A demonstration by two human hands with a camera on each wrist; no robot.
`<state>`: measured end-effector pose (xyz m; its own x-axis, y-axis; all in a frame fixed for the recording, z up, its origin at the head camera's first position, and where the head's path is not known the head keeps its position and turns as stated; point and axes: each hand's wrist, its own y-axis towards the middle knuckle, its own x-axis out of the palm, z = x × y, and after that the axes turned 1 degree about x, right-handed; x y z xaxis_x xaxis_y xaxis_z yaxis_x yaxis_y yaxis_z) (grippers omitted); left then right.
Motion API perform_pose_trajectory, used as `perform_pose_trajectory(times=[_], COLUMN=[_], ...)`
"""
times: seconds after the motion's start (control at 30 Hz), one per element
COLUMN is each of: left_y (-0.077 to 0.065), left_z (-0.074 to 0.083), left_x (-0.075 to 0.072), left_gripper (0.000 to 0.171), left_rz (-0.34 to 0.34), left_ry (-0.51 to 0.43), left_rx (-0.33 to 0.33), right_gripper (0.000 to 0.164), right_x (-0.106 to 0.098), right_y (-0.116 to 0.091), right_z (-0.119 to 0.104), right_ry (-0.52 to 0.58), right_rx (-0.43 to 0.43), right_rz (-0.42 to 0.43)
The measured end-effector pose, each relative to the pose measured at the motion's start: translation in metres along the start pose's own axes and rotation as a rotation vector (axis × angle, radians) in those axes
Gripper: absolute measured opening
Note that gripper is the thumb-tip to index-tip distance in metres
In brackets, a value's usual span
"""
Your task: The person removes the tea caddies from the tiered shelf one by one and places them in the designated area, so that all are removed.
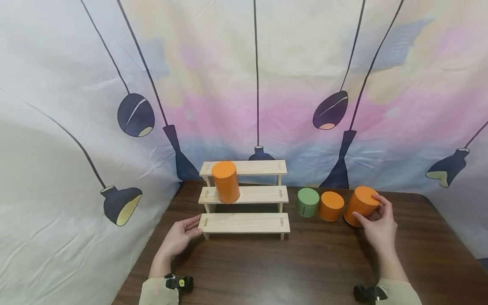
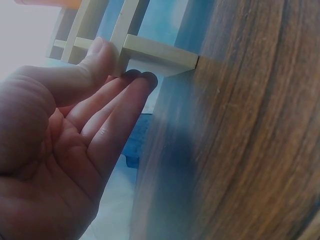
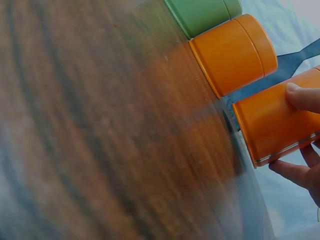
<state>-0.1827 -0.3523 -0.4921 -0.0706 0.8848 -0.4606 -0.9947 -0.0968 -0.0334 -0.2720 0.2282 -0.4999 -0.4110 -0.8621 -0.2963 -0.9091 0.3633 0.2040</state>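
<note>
A three-step wooden display stand (image 1: 244,223) is on the table; my left hand (image 1: 179,236) pinches the left end of its lowest step. In the left wrist view the thumb (image 2: 97,55) lies against one face of the board and the fingers reach beneath it. On the middle step stands a tall orange canister (image 1: 226,183). My right hand (image 1: 381,228) grips another tall orange canister (image 1: 362,206), slightly tilted, between thumb and fingers. Beside it are a short orange tin (image 1: 331,206) and a short green tin (image 1: 308,202), both upright.
The dark wooden table (image 1: 259,267) runs back to a hanging cloth (image 1: 297,84) printed with lamps. More of this cloth closes in the left side. The two short tins stand between the display stand and the right hand.
</note>
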Motion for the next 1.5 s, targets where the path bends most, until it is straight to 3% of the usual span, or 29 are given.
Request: perform_pose_trajectory(times=[0.77, 1.1, 1.5], left_y=[0.0027, 0.0012, -0.0013], left_z=[-0.0001, -0.0003, -0.0024], left_x=[0.0016, 0.0017, 0.0021], left_gripper=[0.053, 0.052, 0.051], left_rz=[0.011, 0.014, 0.024], left_ry=[0.001, -0.002, 0.017], left_rx=[0.001, -0.011, -0.001], right_gripper=[0.087, 0.090, 0.089], right_x=[0.0032, -0.0001, -0.0039], right_y=[0.0026, 0.0003, -0.0022], right_z=[0.0020, 0.0009, 0.0021], right_ry=[0.006, -0.012, -0.042], right_rx=[-0.012, 0.009, -0.065], right_rz=[-0.031, -0.099, -0.171])
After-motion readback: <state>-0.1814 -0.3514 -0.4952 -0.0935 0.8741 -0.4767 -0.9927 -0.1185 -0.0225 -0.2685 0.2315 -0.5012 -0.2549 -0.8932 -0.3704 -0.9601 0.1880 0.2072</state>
